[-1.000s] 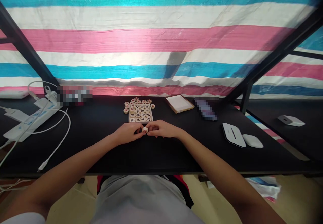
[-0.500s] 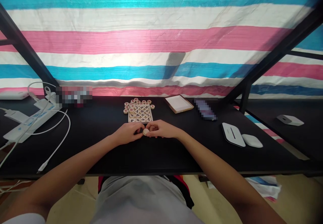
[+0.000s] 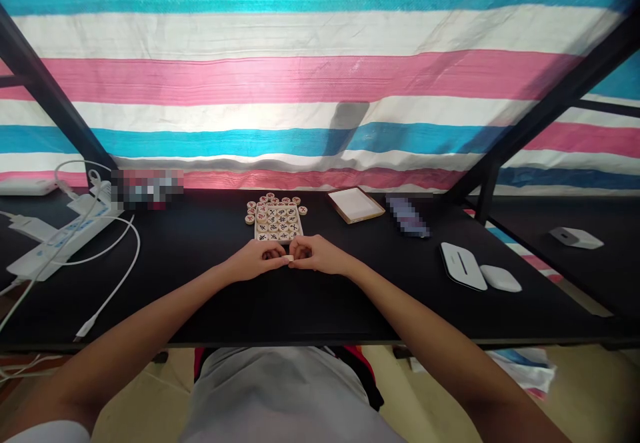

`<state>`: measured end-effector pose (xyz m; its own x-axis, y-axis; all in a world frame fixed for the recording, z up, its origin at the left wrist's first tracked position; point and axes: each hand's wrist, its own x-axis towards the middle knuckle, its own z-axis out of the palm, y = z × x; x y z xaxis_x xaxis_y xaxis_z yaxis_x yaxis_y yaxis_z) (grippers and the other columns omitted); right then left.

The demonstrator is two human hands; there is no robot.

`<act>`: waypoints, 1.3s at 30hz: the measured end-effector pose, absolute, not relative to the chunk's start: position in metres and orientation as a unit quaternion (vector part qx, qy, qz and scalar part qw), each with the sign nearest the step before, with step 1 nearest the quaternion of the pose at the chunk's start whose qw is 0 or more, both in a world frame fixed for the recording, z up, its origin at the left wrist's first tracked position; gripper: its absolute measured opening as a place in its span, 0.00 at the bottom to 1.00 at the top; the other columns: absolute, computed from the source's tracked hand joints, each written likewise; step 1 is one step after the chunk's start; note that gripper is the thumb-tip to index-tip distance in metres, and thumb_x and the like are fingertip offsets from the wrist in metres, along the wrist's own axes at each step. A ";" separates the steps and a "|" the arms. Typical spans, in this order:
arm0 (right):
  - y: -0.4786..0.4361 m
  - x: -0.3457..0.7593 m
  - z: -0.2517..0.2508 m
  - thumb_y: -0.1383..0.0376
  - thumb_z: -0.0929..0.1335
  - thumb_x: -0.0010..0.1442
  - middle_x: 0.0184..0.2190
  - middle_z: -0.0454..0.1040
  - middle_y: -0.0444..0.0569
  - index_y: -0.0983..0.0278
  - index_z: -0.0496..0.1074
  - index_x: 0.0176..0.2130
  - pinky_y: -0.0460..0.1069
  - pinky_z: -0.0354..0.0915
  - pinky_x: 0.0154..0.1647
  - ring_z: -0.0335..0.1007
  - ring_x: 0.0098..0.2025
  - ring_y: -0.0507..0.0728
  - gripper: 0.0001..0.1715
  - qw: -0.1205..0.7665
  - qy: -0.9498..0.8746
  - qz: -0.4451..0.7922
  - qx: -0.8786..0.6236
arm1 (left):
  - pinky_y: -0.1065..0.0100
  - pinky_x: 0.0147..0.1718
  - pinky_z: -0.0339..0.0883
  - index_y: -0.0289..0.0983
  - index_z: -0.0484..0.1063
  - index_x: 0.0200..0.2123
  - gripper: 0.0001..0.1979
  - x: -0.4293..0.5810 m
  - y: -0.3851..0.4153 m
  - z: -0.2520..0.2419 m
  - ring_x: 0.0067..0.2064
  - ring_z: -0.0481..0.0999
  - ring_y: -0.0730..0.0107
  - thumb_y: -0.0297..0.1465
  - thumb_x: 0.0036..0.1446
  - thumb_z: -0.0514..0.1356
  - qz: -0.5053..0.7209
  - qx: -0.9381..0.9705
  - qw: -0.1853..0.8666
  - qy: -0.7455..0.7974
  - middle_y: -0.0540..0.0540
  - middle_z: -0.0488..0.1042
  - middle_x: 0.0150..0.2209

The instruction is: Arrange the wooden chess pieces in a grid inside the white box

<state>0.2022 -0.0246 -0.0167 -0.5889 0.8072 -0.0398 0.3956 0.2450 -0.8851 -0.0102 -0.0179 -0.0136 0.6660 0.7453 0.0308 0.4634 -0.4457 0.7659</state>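
My left hand (image 3: 255,260) and my right hand (image 3: 316,255) meet at the middle of the black table (image 3: 200,283), fingers curled. Between their fingertips they pinch one small round wooden game piece (image 3: 289,258), seen edge-on. Just beyond my hands lies a small tray (image 3: 278,222) packed with several round wooden pieces marked in red and black. More loose pieces (image 3: 273,198) lie around its far and left edges.
A flat box with a white inside (image 3: 355,204) lies right of the tray. A white power strip (image 3: 55,240) with white cables (image 3: 117,276) fills the left side. Two white devices (image 3: 463,266) (image 3: 500,278) lie at the right. A striped tarp (image 3: 300,76) hangs behind.
The piece between my fingers has turned from face-up to edge-on. Both hands stayed in the same spot, with only the fingers shifting.
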 end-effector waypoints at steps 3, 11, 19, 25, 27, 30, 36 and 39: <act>-0.024 0.202 -0.019 0.62 0.71 0.50 0.24 0.72 0.41 0.64 0.67 0.31 0.44 0.61 0.27 0.66 0.26 0.49 0.11 0.230 -0.776 0.447 -0.381 | 0.73 0.26 0.59 0.35 0.75 0.37 0.16 -0.010 -0.016 -0.015 0.26 0.67 0.75 0.41 0.54 0.59 0.183 0.818 0.396 0.375 0.49 0.75 0.28; -0.023 0.205 -0.018 0.59 0.73 0.49 0.28 0.73 0.43 0.63 0.66 0.33 0.45 0.64 0.28 0.70 0.31 0.52 0.16 0.230 -0.765 0.479 -0.365 | 0.73 0.28 0.61 0.35 0.74 0.44 0.18 -0.012 -0.010 -0.021 0.28 0.68 0.75 0.36 0.49 0.63 0.182 0.803 0.436 0.363 0.49 0.75 0.32; -0.022 0.205 -0.016 0.58 0.71 0.51 0.30 0.74 0.44 0.64 0.67 0.38 0.45 0.64 0.28 0.70 0.32 0.52 0.17 0.209 -0.766 0.471 -0.383 | 0.73 0.26 0.61 0.36 0.74 0.41 0.17 -0.011 -0.013 -0.025 0.25 0.66 0.76 0.37 0.48 0.64 0.205 0.801 0.409 0.386 0.53 0.70 0.25; -0.025 0.206 -0.010 0.58 0.70 0.54 0.29 0.74 0.43 0.64 0.69 0.37 0.45 0.63 0.32 0.68 0.30 0.51 0.14 0.204 -0.797 0.429 -0.374 | 0.74 0.27 0.61 0.37 0.74 0.40 0.14 -0.011 -0.017 -0.023 0.26 0.66 0.76 0.37 0.50 0.63 0.216 0.836 0.343 0.370 0.53 0.69 0.25; -0.026 0.206 -0.010 0.57 0.69 0.55 0.28 0.73 0.43 0.64 0.69 0.38 0.45 0.62 0.32 0.68 0.30 0.51 0.15 0.207 -0.796 0.432 -0.370 | 0.74 0.28 0.62 0.38 0.73 0.41 0.13 -0.012 -0.018 -0.021 0.26 0.67 0.76 0.37 0.53 0.61 0.218 0.861 0.295 0.354 0.53 0.71 0.26; -0.025 0.207 -0.010 0.55 0.69 0.54 0.28 0.73 0.43 0.64 0.69 0.40 0.45 0.62 0.32 0.68 0.30 0.51 0.17 0.202 -0.795 0.445 -0.358 | 0.72 0.34 0.63 0.38 0.72 0.44 0.14 -0.017 -0.017 -0.018 0.31 0.70 0.73 0.35 0.55 0.59 0.232 0.896 0.207 0.316 0.51 0.73 0.29; -0.022 0.210 -0.012 0.53 0.69 0.54 0.29 0.73 0.45 0.64 0.71 0.41 0.46 0.64 0.33 0.68 0.31 0.52 0.21 0.188 -0.792 0.449 -0.369 | 0.72 0.31 0.62 0.39 0.73 0.47 0.18 -0.032 0.003 -0.017 0.28 0.70 0.72 0.39 0.56 0.58 0.261 0.855 0.135 0.428 0.52 0.71 0.25; -0.021 0.211 -0.012 0.53 0.69 0.54 0.29 0.74 0.45 0.64 0.71 0.42 0.46 0.64 0.33 0.68 0.31 0.52 0.20 0.178 -0.794 0.446 -0.374 | 0.73 0.27 0.59 0.40 0.72 0.50 0.21 -0.038 0.014 -0.019 0.25 0.68 0.73 0.42 0.56 0.56 0.240 0.819 0.181 0.489 0.53 0.69 0.22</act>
<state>0.2105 -0.0215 -0.0119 -0.6574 0.7518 -0.0518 0.4350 0.3224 -0.8407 -0.0379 0.0136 -0.0189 0.4067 0.8879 0.2151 0.7144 -0.4559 0.5309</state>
